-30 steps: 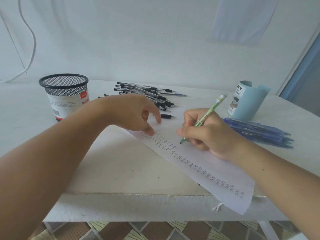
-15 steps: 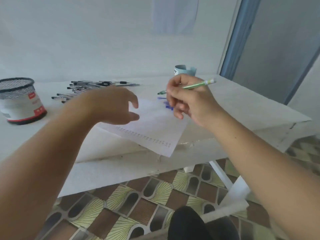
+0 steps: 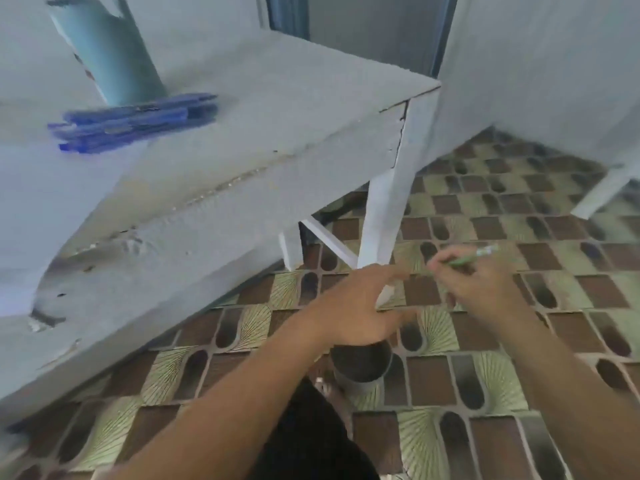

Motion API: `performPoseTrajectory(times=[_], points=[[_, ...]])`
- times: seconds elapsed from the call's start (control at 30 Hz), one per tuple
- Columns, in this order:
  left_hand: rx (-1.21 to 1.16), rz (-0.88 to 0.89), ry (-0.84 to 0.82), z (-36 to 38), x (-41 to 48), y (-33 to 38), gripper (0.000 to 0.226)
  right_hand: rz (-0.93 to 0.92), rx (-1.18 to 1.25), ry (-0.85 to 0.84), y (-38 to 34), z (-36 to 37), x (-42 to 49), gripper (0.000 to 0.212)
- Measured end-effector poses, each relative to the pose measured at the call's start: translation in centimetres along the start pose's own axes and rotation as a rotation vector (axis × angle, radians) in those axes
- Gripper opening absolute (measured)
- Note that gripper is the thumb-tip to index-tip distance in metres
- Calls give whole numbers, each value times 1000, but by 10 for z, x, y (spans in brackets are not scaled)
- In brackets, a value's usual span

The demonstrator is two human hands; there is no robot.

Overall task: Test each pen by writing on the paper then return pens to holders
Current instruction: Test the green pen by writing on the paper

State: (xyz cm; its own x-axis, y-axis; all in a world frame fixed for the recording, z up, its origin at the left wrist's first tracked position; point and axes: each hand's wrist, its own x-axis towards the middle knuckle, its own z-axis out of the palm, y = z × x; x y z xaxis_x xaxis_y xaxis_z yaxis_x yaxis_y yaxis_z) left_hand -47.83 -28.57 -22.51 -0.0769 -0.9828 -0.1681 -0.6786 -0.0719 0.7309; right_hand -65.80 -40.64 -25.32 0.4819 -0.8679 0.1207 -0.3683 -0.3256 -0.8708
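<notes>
My right hand (image 3: 481, 289) holds a green pen (image 3: 471, 257) in its fingers, out over the tiled floor to the right of the white table (image 3: 277, 116). My left hand (image 3: 363, 306) hangs beside it, fingers spread and holding nothing, just above a round metal cup (image 3: 362, 368) that stands on the floor. On the table at the upper left lies a bundle of blue pens (image 3: 131, 121) in front of a light blue holder (image 3: 110, 50). The paper, the black pens and the mesh holder are out of view.
A white table leg (image 3: 384, 216) comes down right behind my hands. The floor (image 3: 519, 393) has brown and green patterned tiles. A dark-clothed knee (image 3: 311, 438) shows at the bottom. A wall and a doorway stand at the upper right.
The view has swung right and down from the tabletop to the floor. Both hands left the paper and moved off the table's right side, the right still holding the green pen.
</notes>
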Motion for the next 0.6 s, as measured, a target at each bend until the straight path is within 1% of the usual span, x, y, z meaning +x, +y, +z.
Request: performPoseTrajectory(times=[0.13, 0.2, 0.27, 0.33, 0.37, 0.4, 0.5, 0.53, 0.6], points=[[-35, -293, -75, 55, 93, -78, 59, 207, -217, -131, 124, 50, 15, 26], [-53, -401, -105, 82, 125, -113, 56, 307, -261, -202, 174, 82, 19, 25], [-47, -480, -164, 103, 147, -140, 54, 421, -242, -245, 212, 110, 21, 19], [-35, -533, -224, 119, 160, -159, 55, 537, -208, -296, 235, 133, 24, 12], [-32, -545, -243, 125, 166, -168, 55, 576, -197, -318, 243, 141, 25, 11], [-29, -548, -257, 130, 172, -175, 55, 598, -176, -333, 248, 147, 26, 16], [-42, -569, -277, 139, 180, -192, 53, 643, -120, -356, 263, 155, 30, 37], [-47, -573, -281, 140, 180, -196, 51, 670, -113, -359, 267, 155, 29, 40], [-58, -595, -281, 141, 180, -201, 47, 730, -126, -346, 279, 153, 27, 34]])
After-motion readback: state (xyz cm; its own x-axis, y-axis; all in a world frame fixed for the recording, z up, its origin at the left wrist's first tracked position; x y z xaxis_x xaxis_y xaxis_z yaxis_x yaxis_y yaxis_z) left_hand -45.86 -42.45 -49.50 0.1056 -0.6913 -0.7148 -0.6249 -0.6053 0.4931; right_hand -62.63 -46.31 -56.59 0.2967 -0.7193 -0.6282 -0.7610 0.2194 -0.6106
